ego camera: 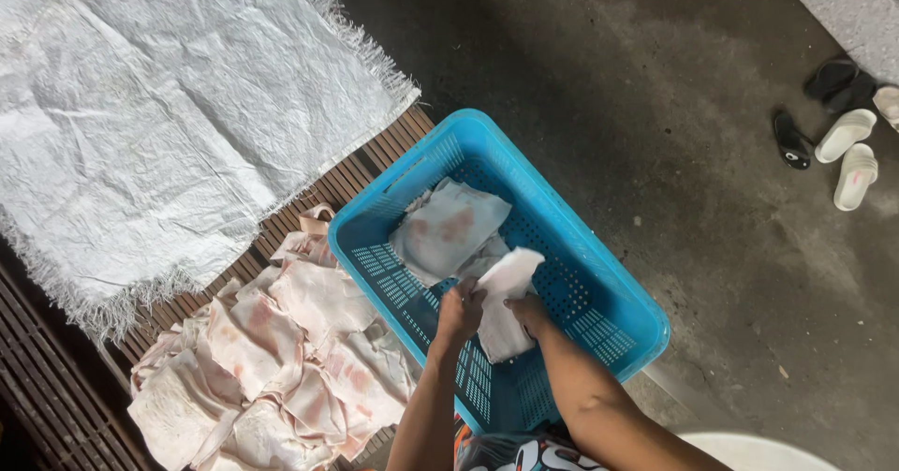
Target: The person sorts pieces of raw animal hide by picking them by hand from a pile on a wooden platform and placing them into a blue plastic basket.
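Both my hands are inside a blue perforated plastic crate (618,288) and grip one pale, whitish sheet (504,302) that looks like raw skin or hide. My left hand (459,312) pinches its left edge. On the right side of the sheet, my right hand (531,316) clasps it from below. Another pale sheet with pink stains (449,228) lies on the crate's floor behind it.
A heap of similar pink-stained sheets (281,368) lies spread on a brown slatted rack (375,167) left of the crate. A white woven sack cloth (159,106) covers the rack further back. Sandals (843,148) lie on the grey concrete floor at right.
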